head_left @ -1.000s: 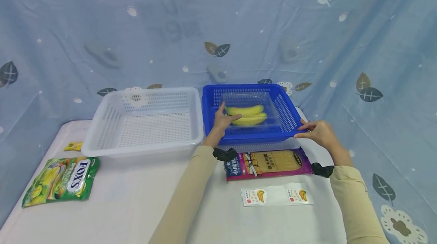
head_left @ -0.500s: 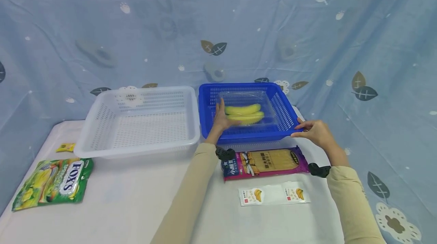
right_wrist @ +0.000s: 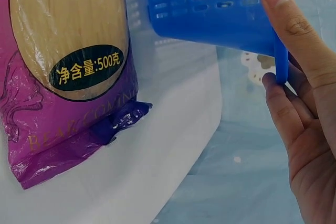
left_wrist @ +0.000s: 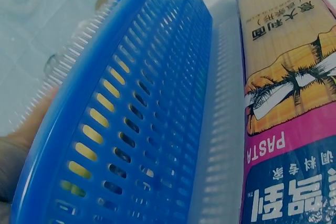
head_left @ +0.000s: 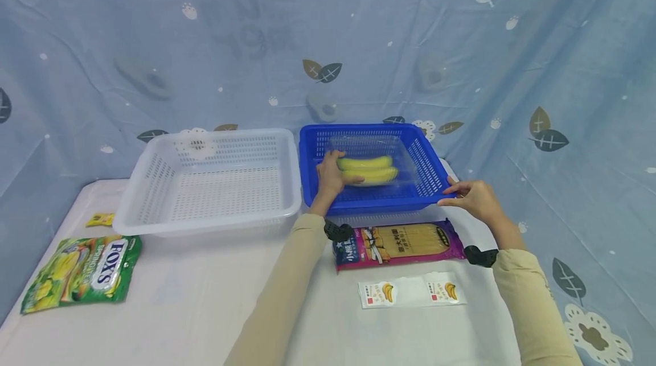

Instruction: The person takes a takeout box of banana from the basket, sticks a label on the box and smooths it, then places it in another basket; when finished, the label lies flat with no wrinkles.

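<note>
Your left hand (head_left: 330, 175) is inside the blue basket (head_left: 379, 204), at the left end of the clear box (head_left: 406, 164). Whether it clamps the box or merely touches it, I cannot tell; the basket wall blocks the left wrist view. Your right hand (head_left: 475, 198) pinches the basket's rim at the near right corner, thumb on one side, fingers on the other. The hands are apart. The box, with the bananas (head_left: 373, 175) in it, is within the blue basket.

The step in hand appears to be positioning the box while you steady the basket; placing or removing cannot be established. In my judgement, your next move calls for a steady rim and a level box.

Count: baskets, two, the blue and, just beside it, the white basket (head_left: 215, 223); box, one; bananas, two visible; pasta pack (head_left: 405, 241), one, before the blue basket; label strip (head_left: 412, 290), one, bearing two banana prints; Fox's bag (head_left: 84, 272), one, and small packet (head_left: 100, 219), one, both at the counter's (head_left: 215, 297) left.
</note>
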The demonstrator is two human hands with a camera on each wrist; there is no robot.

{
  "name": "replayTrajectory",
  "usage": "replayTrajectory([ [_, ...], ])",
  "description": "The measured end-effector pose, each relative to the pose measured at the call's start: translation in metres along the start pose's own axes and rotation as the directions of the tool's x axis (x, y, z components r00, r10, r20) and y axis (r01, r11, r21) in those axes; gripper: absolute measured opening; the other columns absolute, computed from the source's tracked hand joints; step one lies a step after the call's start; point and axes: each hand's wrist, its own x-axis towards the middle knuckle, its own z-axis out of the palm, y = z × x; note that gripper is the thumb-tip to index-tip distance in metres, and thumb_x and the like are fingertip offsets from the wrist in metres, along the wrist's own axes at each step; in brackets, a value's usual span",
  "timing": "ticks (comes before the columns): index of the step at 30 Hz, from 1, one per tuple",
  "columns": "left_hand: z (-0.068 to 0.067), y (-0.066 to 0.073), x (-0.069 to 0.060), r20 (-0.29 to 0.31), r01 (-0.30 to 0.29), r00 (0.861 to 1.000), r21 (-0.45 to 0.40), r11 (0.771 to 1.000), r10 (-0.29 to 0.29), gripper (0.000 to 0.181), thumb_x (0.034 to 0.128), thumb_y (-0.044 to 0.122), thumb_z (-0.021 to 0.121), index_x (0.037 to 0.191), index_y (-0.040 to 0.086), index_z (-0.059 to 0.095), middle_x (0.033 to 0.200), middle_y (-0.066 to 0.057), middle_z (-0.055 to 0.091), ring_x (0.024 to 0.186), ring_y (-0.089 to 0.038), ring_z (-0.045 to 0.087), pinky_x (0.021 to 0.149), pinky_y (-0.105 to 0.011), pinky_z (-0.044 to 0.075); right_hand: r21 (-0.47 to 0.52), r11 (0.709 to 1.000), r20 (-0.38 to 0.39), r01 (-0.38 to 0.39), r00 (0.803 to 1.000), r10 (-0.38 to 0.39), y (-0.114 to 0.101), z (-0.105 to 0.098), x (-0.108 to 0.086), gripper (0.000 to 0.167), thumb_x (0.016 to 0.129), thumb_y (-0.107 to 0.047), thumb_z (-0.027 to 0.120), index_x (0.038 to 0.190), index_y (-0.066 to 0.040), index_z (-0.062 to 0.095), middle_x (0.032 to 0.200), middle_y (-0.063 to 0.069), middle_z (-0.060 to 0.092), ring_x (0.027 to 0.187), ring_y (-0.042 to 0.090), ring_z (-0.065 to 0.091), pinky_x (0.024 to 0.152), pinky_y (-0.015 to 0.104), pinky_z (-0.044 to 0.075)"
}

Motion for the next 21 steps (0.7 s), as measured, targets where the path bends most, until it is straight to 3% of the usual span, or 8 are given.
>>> replayTrajectory([
  [5,-0.004,0.0,-0.002,-0.011,-0.092,0.996,-0.062,0.994,0.091,0.063,0.0617,0.031,0.091,0.112,0.006,0.064,0.151,-0.018,0.031,0.137,-0.038,0.033,0.103,-0.05,0.04,-0.01,1.0,0.017,0.024,1.0,-0.023,-0.001,-0.003,0.001,0.044,0.077,-0.033,0.081,0.097,0.006,0.072,0.131,0.022,0.052,0.121,0.049,0.047,0.085,0.044,0.049],
  [12,-0.01,-0.002,0.0,-0.048,-0.182,0.983,-0.172,0.968,0.176,0.054,0.0638,0.03,0.091,0.103,0.004,0.063,0.158,-0.01,0.02,0.143,-0.036,0.019,0.112,-0.06,0.018,-0.026,1.0,0.006,0.016,1.0,-0.016,-0.001,-0.004,0.0,0.044,0.076,-0.031,0.081,0.097,0.006,0.073,0.129,0.022,0.053,0.12,0.048,0.048,0.08,0.033,0.05],
  [18,-0.021,-0.007,-0.005,-0.077,-0.218,0.976,-0.294,0.93,0.205,0.052,0.0652,0.025,0.09,0.102,0.002,0.062,0.159,-0.01,0.014,0.144,-0.037,0.015,0.108,-0.049,0.034,-0.023,1.0,0.017,0.02,1.0,-0.019,0.0,-0.003,0.001,0.044,0.076,-0.03,0.082,0.097,0.008,0.072,0.129,0.023,0.052,0.121,0.049,0.046,0.068,0.011,0.041],
  [21,-0.027,-0.009,-0.009,-0.066,-0.233,0.972,-0.303,0.924,0.224,0.051,0.0659,0.026,0.09,0.102,0.002,0.062,0.159,-0.009,0.014,0.144,-0.036,0.014,0.109,-0.048,0.033,-0.025,1.0,0.025,0.016,1.0,-0.015,-0.001,-0.003,0.002,0.045,0.076,-0.03,0.082,0.097,0.009,0.071,0.129,0.024,0.05,0.122,0.05,0.044,0.065,0.009,0.038],
])
